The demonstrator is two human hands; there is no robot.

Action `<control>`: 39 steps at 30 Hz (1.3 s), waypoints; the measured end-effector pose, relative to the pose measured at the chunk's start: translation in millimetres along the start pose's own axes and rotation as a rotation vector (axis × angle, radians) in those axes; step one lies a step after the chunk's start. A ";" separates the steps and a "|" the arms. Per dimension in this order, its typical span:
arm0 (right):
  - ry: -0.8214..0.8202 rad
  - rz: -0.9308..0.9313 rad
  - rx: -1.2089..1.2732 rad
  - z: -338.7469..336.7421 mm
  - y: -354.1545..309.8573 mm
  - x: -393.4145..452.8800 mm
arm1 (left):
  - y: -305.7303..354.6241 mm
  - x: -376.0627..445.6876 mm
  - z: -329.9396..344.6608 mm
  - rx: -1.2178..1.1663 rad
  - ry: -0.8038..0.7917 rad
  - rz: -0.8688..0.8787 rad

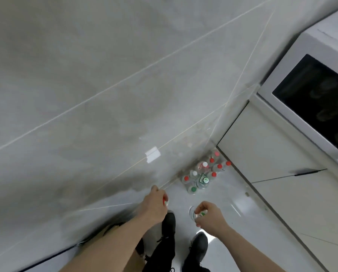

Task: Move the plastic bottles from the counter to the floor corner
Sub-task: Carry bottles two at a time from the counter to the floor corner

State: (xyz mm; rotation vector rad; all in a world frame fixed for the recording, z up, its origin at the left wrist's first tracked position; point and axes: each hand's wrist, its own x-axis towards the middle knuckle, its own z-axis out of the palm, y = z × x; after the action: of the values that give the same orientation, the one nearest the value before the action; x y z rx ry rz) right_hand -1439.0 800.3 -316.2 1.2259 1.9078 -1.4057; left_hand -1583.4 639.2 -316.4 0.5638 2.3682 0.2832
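Note:
Several clear plastic bottles (203, 173) with red, white and green caps stand clustered in the floor corner, between the grey tiled wall and a white cabinet. My left hand (154, 207) is closed around a red-capped bottle (165, 201), mostly hidden by my fingers. My right hand (209, 214) grips a clear green-capped bottle (197, 213) by its top. Both hands hang over the floor, short of the cluster, above my black shoes.
A grey tiled wall (85, 95) fills the left and upper view. On the right a white cabinet (272, 154) stands under an appliance with a dark glass door (317, 101). My black shoes (197, 246) stand on glossy white floor (232, 193).

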 end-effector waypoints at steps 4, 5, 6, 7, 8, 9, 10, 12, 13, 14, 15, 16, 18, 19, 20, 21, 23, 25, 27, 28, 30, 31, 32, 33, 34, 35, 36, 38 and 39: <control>-0.025 0.038 0.033 21.0 31.0 46.6 | -9.9 46.8 41.7 0.053 -0.042 -0.001; -0.022 0.041 0.032 27.4 41.0 60.8 | -13.2 58.3 55.5 0.068 -0.049 -0.007; -0.028 0.048 0.023 33.9 50.2 74.9 | -17.1 69.9 69.8 0.081 -0.053 -0.014; -0.043 0.057 0.018 41.5 60.1 88.5 | -22.3 81.0 85.2 0.096 -0.061 -0.017; -0.056 0.064 0.009 48.6 70.4 102.3 | -27.1 92.8 100.8 0.105 -0.064 -0.014; -0.064 0.059 -0.007 55.1 79.7 117.1 | -32.0 105.8 116.1 0.111 -0.065 -0.010; -0.065 0.052 -0.026 61.4 88.7 131.2 | -37.0 119.0 130.3 0.121 -0.070 -0.001; -0.049 0.050 -0.041 72.4 108.2 160.0 | -45.3 148.6 157.5 0.141 -0.085 0.028; -0.042 0.055 -0.043 78.2 117.5 174.2 | -49.2 163.1 169.9 0.152 -0.099 0.041; -0.038 0.068 -0.044 84.6 126.6 188.2 | -53.3 176.8 181.9 0.165 -0.113 0.054; -0.032 0.086 -0.036 91.3 135.9 201.9 | -57.2 189.5 193.4 0.175 -0.120 0.066; -0.028 0.103 -0.016 97.6 144.4 215.4 | -60.7 202.2 204.4 0.185 -0.123 0.079; -0.024 0.114 0.024 109.8 158.4 242.4 | -67.4 226.3 224.6 0.207 -0.123 0.113; -0.020 0.111 0.034 115.7 163.0 255.3 | -70.5 237.7 234.1 0.213 -0.127 0.130; -0.018 0.111 0.043 121.2 166.1 267.7 | -73.3 248.7 242.9 0.220 -0.130 0.144; -0.015 0.114 0.060 127.3 169.4 280.3 | -75.9 259.1 251.2 0.229 -0.135 0.153; -0.016 0.116 0.101 140.7 176.0 303.5 | -80.7 277.5 266.6 0.257 -0.146 0.158; -0.014 0.106 0.139 154.7 182.9 324.7 | -86.2 294.7 281.4 0.281 -0.143 0.171; -0.005 0.106 0.163 165.4 187.5 342.5 | -92.0 311.6 295.1 0.281 -0.138 0.182; -0.004 0.110 0.165 169.1 188.7 350.3 | -94.0 319.3 300.6 0.282 -0.135 0.185; -0.007 0.109 0.158 174.3 189.1 364.9 | -98.1 333.2 309.9 0.279 -0.124 0.200; -0.008 0.100 0.152 176.4 189.5 372.3 | -100.7 339.4 314.3 0.266 -0.119 0.208; -0.008 0.089 0.149 177.7 189.3 378.5 | -103.1 344.5 318.4 0.253 -0.118 0.213; -0.010 0.079 0.151 179.3 189.5 383.7 | -105.0 348.3 321.5 0.244 -0.121 0.219; -0.013 0.071 0.155 181.3 190.5 389.7 | -107.1 352.8 325.5 0.245 -0.125 0.225; -0.015 0.064 0.156 182.6 191.2 393.6 | -108.8 356.3 328.1 0.245 -0.130 0.231; -0.021 0.056 0.156 183.0 190.9 396.0 | -110.4 359.1 329.7 0.246 -0.134 0.236; -0.044 0.043 0.157 184.6 192.7 401.9 | -111.1 365.1 332.7 0.255 -0.140 0.242; -0.055 0.042 0.161 184.4 194.0 404.0 | -110.0 367.8 333.3 0.251 -0.138 0.241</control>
State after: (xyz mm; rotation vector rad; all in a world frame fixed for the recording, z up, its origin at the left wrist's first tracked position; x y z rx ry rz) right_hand -1494.6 799.0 -797.7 1.2792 1.7505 -1.5796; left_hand -1646.8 731.1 -812.4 0.9587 2.2164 0.0496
